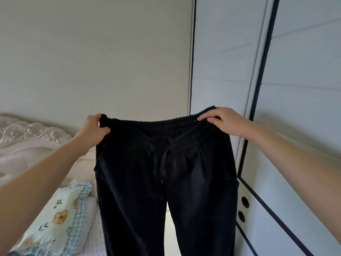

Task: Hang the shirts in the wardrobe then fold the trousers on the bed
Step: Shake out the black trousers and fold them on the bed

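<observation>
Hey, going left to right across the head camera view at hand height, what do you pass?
Carved white headboard → left hand → black drawstring trousers with elastic waistband → right hand → white wardrobe door with black trim.

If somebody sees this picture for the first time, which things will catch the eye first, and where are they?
First, the black trousers, held up by the waistband in mid-frame, legs hanging down. The left hand grips one end of the waistband and the right hand the other. At lower left lies a flowered pillow on the bed; the white wardrobe stands to the right.
</observation>
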### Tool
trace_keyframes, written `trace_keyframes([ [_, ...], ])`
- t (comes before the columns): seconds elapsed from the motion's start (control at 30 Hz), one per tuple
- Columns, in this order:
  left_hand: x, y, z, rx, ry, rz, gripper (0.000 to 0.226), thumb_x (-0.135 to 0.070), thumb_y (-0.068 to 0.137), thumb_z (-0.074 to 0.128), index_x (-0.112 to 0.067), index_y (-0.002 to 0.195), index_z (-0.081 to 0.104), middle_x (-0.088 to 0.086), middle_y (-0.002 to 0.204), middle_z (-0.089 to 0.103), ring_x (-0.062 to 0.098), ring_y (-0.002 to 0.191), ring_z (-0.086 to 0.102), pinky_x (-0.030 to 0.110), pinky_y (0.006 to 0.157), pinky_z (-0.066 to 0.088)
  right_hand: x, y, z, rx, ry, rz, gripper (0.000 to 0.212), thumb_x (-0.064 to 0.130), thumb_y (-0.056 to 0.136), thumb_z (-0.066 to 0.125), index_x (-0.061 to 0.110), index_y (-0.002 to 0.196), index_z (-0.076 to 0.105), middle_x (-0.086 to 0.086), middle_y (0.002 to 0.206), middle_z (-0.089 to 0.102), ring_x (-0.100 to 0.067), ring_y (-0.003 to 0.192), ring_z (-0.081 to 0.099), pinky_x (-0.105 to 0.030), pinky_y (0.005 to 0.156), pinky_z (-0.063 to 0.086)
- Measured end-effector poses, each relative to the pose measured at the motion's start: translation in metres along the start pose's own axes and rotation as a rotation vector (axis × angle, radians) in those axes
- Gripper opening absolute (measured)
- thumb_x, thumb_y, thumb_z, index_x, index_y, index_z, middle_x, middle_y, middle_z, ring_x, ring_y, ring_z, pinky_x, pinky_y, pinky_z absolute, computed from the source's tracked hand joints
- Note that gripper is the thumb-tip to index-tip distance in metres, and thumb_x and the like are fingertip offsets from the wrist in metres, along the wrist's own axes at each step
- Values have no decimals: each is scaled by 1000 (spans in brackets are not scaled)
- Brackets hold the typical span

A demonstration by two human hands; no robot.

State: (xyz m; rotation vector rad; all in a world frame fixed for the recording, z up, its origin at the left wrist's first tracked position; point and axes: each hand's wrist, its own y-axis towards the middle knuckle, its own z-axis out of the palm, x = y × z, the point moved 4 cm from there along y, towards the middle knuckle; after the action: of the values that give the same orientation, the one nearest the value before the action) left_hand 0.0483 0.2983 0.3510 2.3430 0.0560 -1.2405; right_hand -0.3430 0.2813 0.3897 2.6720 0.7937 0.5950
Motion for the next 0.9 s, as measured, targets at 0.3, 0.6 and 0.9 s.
trace_keyframes([
  [0.3, -19, -13, -8, 228, 930, 797, 58, 0, 78, 54, -36, 120, 38, -7, 83, 62, 21, 41, 44, 32, 42, 40, -11, 10, -5, 260, -383, -49, 9, 19, 98, 52, 25, 104, 52, 0, 96, 52, -22, 87, 53, -38, 79, 48],
  [0.6, -5, -18, -14, 263, 1238, 1200, 74, -1, 56, 78, -37, 116, 52, 5, 84, 56, 21, 29, 22, 24, 33, 22, -27, 15, 6, 358, -621, -87, 33, 15, 102, 42, 24, 131, 56, 3, 112, 41, -14, 88, 46, -26, 81, 41],
  [0.9, 6, 6, -26, 334, 680, 455, 63, 7, 71, 58, -54, 85, 59, -15, 70, 64, 9, 66, 60, 33, 64, 49, -40, 24, 15, 357, -628, -47, 25, 9, 100, 41, 13, 112, 63, 0, 108, 51, -19, 92, 53, -32, 84, 45],
])
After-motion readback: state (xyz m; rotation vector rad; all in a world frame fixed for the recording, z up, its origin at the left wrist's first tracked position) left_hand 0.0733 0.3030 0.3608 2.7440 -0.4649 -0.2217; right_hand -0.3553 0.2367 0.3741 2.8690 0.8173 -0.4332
